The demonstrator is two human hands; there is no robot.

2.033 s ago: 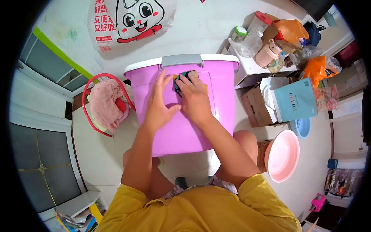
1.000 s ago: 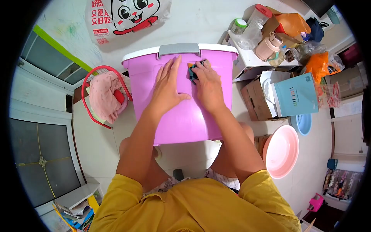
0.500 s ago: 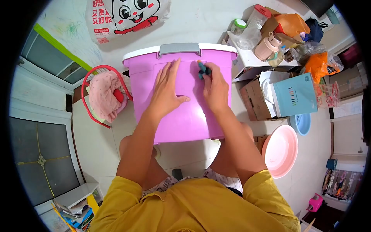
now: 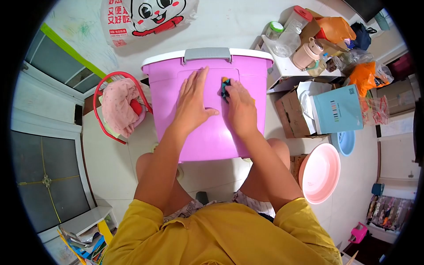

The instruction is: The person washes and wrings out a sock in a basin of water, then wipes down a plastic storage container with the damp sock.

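Observation:
A pink-purple plastic storage box (image 4: pixel 198 141) with a white lid (image 4: pixel 163 57) and a grey latch (image 4: pixel 207 54) stands between my knees. My left hand (image 4: pixel 193 104) lies along its front face, fingers stretched upward and thumb spread. To the right, my right hand (image 4: pixel 241 108) curls around a small dark teal and black item with a bit of orange (image 4: pixel 225 89), against the same face below the lid. My fingers hide most of that item, so its kind does not show.
To the right are an open carton (image 4: pixel 291 112), a light-blue box (image 4: pixel 338 110), a pink basin (image 4: pixel 321 172) and a blue basin (image 4: pixel 343 142). A pink flask (image 4: pixel 306 56) stands on a white cabinet (image 4: pixel 282 66). A red-framed seat with pink cloth (image 4: pixel 119 104) is at left.
My right hand has shifted slightly down and left on the box, its fingers flatter, and the teal item has moved with it. My left hand stays nearly in place.

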